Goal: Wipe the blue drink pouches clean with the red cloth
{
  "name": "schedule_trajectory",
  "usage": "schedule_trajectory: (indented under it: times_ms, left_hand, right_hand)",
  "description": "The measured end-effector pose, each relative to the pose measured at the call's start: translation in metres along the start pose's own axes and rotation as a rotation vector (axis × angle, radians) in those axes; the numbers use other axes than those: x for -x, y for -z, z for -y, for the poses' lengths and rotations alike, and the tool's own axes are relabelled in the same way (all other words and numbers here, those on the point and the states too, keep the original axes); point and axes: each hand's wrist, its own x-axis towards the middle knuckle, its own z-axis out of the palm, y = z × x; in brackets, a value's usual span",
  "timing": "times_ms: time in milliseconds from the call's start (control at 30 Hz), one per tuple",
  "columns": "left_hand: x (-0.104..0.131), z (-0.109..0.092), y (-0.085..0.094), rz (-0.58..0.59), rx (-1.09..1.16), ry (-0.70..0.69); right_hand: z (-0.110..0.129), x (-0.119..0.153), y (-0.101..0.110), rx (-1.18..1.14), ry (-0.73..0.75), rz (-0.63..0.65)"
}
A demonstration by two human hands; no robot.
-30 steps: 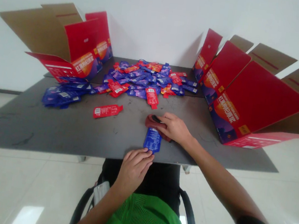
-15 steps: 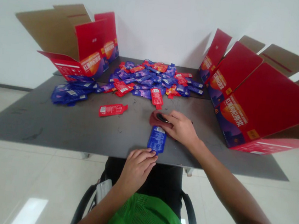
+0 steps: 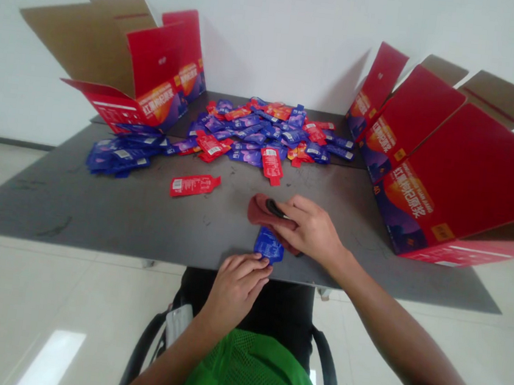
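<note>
A blue pouch [image 3: 268,246] lies on the grey table near its front edge, narrow end toward me. The fingers of my left hand [image 3: 241,283] press on that end and keep hold of it; my left thumb is hidden. My right hand [image 3: 315,228] is closed on a folded reddish-brown cloth [image 3: 259,210] with a black piece at its fold. The cloth sits over the far part of the blue pouch and covers it. Left of the cloth, a red pouch [image 3: 194,186] lies flat. Another red pouch [image 3: 271,165] lies at the front of the pile beyond.
A mixed pile of red and blue pouches [image 3: 254,132] spreads along the back of the table [image 3: 139,220]. Blue pouches [image 3: 120,155] are stacked at left. Open red cartons stand at the left [image 3: 154,59] and right [image 3: 461,171], flaps up.
My right hand has brought the cloth nearer and slightly left, from beyond the blue pouch to over its far part. My left hand stays on the pouch's near end.
</note>
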Motion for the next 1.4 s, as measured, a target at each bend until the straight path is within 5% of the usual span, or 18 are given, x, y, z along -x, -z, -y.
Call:
schedule_trajectory:
  times_ms: [100,167,333,433,567,700,800,900,1000,1133,1233,1400]
  left_hand:
    - [0.000,0.000,0.000,0.001,-0.024,0.011]
    - [0.000,0.000,0.000,0.002,-0.020,0.014]
    - [0.000,0.000,0.001,0.005,0.009,0.009]
    - [0.001,0.000,0.000,0.002,0.011,0.010]
    - [0.001,0.000,-0.001,0.014,-0.022,0.030]
    - [-0.001,-0.001,0.001,0.010,0.003,0.014]
    - [-0.002,-0.001,0.002,0.009,0.018,0.022]
    - [-0.001,-0.001,0.001,0.007,0.009,0.021]
    - [-0.001,-0.001,0.001,0.008,-0.014,0.015]
    - [-0.001,-0.001,0.001,0.014,-0.001,0.016]
    - [-0.001,-0.001,0.001,0.002,0.006,0.010]
    - [0.000,0.000,0.000,-0.003,-0.009,0.009]
  right_hand:
    - [0.019,0.015,-0.010,-0.080,0.072,0.149]
    - [0.010,0.014,-0.020,-0.103,0.051,0.187]
    - [-0.026,-0.011,-0.019,0.041,-0.068,0.031]
    - [-0.006,-0.004,-0.008,0.015,-0.034,-0.023]
    - [0.020,0.018,-0.014,-0.098,0.042,0.165]
    - [-0.008,0.007,-0.022,-0.086,-0.036,0.132]
    - [-0.022,-0.006,-0.008,0.017,-0.076,0.036]
    - [-0.003,0.000,0.005,-0.036,-0.010,0.021]
    - [0.014,0.015,-0.005,-0.099,0.068,0.127]
    - [-0.009,0.007,-0.026,-0.093,-0.022,0.126]
    - [-0.026,-0.010,-0.019,0.032,-0.086,0.057]
    - [0.010,0.005,0.000,-0.023,-0.005,0.053]
